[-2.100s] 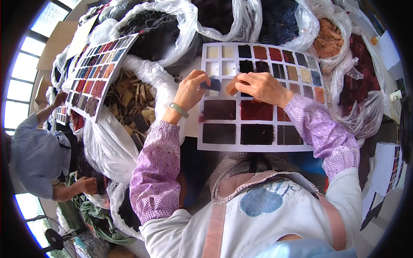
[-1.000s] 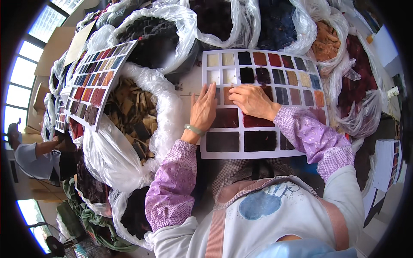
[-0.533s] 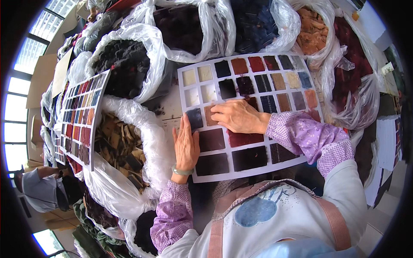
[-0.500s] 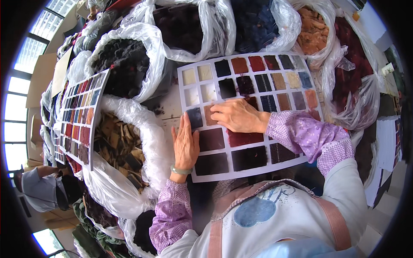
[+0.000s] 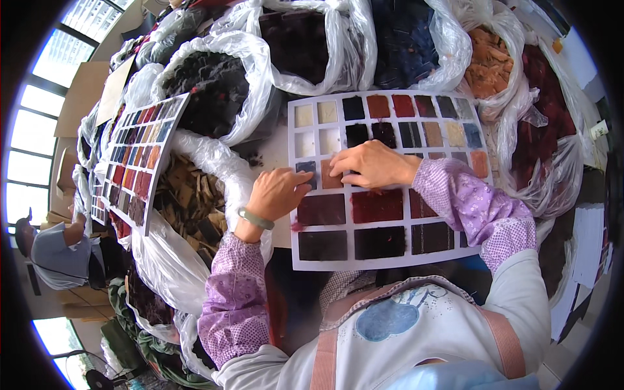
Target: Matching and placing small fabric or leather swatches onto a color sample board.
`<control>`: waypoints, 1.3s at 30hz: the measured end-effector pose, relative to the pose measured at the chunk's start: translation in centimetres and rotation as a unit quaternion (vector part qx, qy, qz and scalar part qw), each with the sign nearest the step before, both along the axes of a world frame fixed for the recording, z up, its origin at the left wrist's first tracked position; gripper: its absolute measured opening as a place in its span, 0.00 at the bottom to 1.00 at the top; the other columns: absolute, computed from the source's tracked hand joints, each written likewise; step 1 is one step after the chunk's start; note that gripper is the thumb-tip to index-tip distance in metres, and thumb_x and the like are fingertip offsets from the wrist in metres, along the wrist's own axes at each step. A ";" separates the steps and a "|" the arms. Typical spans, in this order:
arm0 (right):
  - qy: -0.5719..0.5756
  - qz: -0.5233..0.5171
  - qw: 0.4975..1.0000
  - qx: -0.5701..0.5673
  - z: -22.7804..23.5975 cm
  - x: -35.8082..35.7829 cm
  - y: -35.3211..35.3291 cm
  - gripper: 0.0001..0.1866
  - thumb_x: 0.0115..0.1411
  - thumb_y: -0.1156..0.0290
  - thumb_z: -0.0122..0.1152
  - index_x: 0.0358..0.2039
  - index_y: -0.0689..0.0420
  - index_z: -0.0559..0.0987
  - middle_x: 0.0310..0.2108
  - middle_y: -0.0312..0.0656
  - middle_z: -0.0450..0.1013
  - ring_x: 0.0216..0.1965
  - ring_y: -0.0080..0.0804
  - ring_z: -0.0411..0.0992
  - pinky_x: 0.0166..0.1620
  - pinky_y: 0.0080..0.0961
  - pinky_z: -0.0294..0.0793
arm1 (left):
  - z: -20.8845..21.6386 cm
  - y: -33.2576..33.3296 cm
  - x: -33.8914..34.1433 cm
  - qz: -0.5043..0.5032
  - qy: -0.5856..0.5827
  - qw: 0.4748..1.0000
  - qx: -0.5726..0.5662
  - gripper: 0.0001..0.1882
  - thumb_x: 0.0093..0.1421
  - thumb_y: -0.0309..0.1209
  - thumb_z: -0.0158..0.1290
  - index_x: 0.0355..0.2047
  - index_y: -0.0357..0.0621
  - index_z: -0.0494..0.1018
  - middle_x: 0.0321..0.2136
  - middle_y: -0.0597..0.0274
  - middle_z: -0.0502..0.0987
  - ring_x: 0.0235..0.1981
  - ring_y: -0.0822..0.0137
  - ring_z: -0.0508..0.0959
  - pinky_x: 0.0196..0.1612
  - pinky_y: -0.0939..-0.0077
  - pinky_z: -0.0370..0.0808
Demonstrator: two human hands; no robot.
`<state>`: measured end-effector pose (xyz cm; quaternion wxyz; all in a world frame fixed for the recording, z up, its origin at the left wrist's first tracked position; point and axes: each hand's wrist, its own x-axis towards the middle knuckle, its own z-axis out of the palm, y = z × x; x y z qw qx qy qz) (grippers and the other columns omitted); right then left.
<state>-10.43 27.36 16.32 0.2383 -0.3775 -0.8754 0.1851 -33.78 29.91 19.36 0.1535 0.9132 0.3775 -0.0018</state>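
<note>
A white sample board (image 5: 390,261) with rows of coloured fabric swatches in its windows lies in front of me. My left hand (image 5: 276,194) is at the board's left edge, its bent fingers reaching onto a blue-grey swatch (image 5: 305,175). Over the middle of the board, my right hand (image 5: 376,164) rests its spread fingertips on a rust-coloured swatch (image 5: 333,180). Neither hand shows anything gripped. Below the hands are a dark red swatch (image 5: 377,207) with loose fibres at its edges and a black swatch (image 5: 380,242). My right hand and sleeve hide several swatches.
A second swatch board (image 5: 148,162) stands tilted at the left. Plastic-lined bags surround the board, holding black scraps (image 5: 208,91), brown scraps (image 5: 188,195), blue scraps (image 5: 404,45) and orange scraps (image 5: 487,55). Another person (image 5: 58,253) is at the far left.
My left hand has gone from lying upright along the board's edge to bending its fingers over the blue-grey swatch. The right hand stays on the rust swatch. The view has shifted slightly.
</note>
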 end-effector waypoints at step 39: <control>-0.032 -0.364 0.878 0.308 5.9 16.1 10.4 0.18 0.55 0.66 0.51 0.48 0.47 0.65 0.31 0.49 0.72 0.32 0.50 0.70 0.33 0.38 0.70 | 4.0 11.1 4.5 0.062 -0.262 0.928 0.257 0.13 0.46 0.33 0.52 0.33 0.43 0.73 0.27 0.55 0.74 0.27 0.56 0.76 0.31 0.68 0.73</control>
